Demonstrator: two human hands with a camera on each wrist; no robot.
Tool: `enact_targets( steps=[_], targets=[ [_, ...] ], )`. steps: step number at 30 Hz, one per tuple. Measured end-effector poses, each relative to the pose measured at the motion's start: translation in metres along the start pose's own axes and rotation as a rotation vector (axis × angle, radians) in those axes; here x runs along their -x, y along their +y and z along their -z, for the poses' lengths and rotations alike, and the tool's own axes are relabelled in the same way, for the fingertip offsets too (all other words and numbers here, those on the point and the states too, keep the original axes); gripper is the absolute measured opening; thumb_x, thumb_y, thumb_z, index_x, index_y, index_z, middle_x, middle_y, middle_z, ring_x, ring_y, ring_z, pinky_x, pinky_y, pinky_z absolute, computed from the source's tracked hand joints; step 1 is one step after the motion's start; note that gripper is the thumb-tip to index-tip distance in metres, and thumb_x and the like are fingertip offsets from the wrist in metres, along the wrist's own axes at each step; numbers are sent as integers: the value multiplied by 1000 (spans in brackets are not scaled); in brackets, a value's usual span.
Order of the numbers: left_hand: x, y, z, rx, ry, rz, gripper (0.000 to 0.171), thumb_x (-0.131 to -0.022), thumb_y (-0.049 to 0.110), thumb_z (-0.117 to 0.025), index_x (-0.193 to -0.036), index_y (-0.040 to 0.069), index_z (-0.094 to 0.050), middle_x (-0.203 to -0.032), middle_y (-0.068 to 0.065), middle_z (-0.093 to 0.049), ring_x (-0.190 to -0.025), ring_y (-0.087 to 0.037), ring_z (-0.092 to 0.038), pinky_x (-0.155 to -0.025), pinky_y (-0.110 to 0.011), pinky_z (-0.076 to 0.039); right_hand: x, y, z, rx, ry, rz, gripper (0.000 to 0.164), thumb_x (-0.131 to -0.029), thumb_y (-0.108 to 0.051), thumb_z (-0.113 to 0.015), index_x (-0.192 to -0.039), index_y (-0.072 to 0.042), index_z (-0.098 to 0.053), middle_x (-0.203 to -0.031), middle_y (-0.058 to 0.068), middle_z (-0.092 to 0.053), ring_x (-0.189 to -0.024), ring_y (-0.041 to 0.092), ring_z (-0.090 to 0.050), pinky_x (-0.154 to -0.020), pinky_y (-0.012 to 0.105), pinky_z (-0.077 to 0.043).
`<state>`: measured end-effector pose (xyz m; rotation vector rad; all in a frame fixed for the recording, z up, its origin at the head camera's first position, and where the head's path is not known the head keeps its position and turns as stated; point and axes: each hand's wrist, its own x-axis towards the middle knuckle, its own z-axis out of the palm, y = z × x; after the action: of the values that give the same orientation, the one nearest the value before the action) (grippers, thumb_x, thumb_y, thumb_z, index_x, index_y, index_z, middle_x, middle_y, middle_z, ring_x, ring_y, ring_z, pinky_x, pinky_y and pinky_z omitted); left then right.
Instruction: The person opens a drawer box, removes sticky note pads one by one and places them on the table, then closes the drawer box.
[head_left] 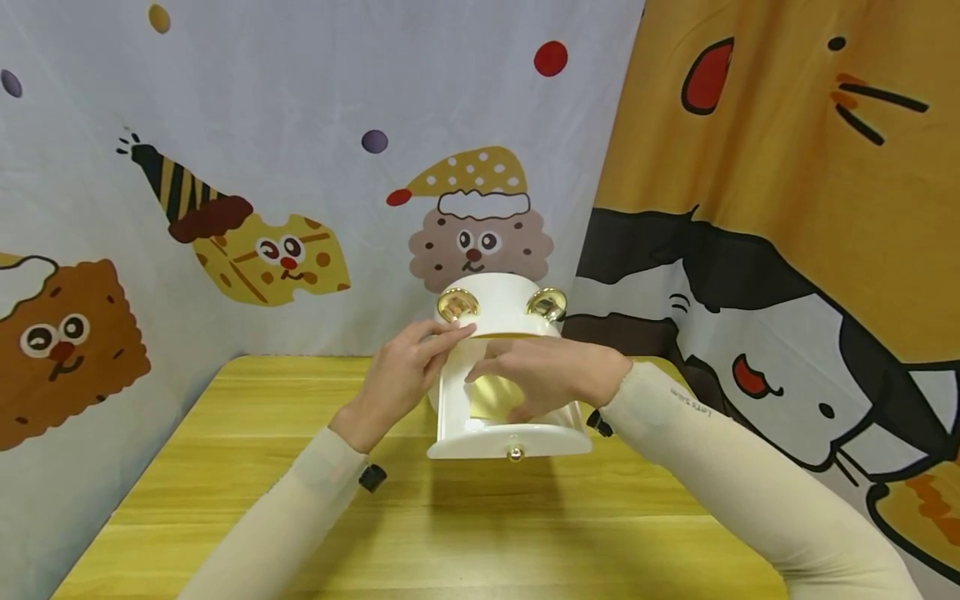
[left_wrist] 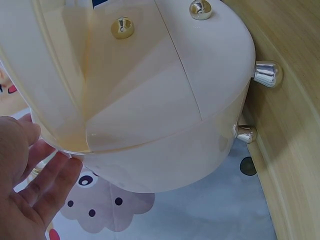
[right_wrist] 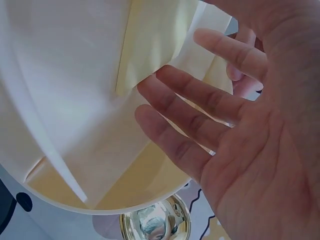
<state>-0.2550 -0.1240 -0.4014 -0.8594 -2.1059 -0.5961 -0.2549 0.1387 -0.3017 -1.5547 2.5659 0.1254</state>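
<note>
One short line of writing, apparently "Let's Slim", can be read on the right sleeve (head_left: 690, 402). A white case (head_left: 501, 304) is set on the desk (head_left: 615, 542), its drawer (head_left: 472, 446) standing open. Much of the drawer is covered by the right hand (head_left: 551, 373), whose fingers are spread over a yellow piece (head_left: 493, 398); whether it is touched cannot be told. The case's rim is touched by the left hand (head_left: 405, 362), its fingers slightly apart. A printed curtain (head_left: 300, 83) is hung behind. Two metallic feet (left_wrist: 266, 74) are shown only by the left wrist view.
</note>
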Motion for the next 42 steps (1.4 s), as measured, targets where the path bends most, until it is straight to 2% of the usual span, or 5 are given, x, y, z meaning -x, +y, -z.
enact_targets(
  steps=[9,15,26,33,42],
  targets=[
    [-1,1,1,4,-2,1,44,-110,3,-80,-149,22,-82,-123,-9,-81,-104,-29,-80,-71,-40,-67,-4,-1,-1,25,9,12,76,-90,-34,-105,-157,-22,-72,-131,7,-74,-105,18,-70,-97,36,-64],
    [0,0,1,2,0,4,44,-110,3,-80,-148,22,-82,-123,-9,-81,-103,-29,-80,-71,-40,-67,-5,-2,0,34,0,18,73,-91,-28,-102,-158,-21,-72,-135,9,-74,-108,19,-70,-100,38,-65],
    [0,1,2,7,-27,23,43,-111,5,-78,-150,23,-81,-124,-9,-82,-106,-30,-80,-77,-41,-69,-3,-3,-2,57,-11,3,71,-94,-27,-99,-158,-27,-71,-143,12,-71,-120,27,-72,-108,45,-64],
    [0,1,2,7,-26,27,43,-112,5,-78,-151,24,-81,-124,-9,-81,-105,-29,-79,-75,-41,-69,-3,1,-5,57,31,30,61,-92,-27,-100,-148,-27,-74,-136,11,-71,-118,26,-71,-107,43,-63],
    [1,-1,1,-3,-17,20,43,-111,5,-78,-150,24,-81,-123,-9,-81,-101,-28,-78,-69,-39,-65,-1,2,-8,50,49,16,64,-92,-26,-100,-147,-26,-68,-138,11,-68,-112,23,-69,-101,41,-65]
  ],
)
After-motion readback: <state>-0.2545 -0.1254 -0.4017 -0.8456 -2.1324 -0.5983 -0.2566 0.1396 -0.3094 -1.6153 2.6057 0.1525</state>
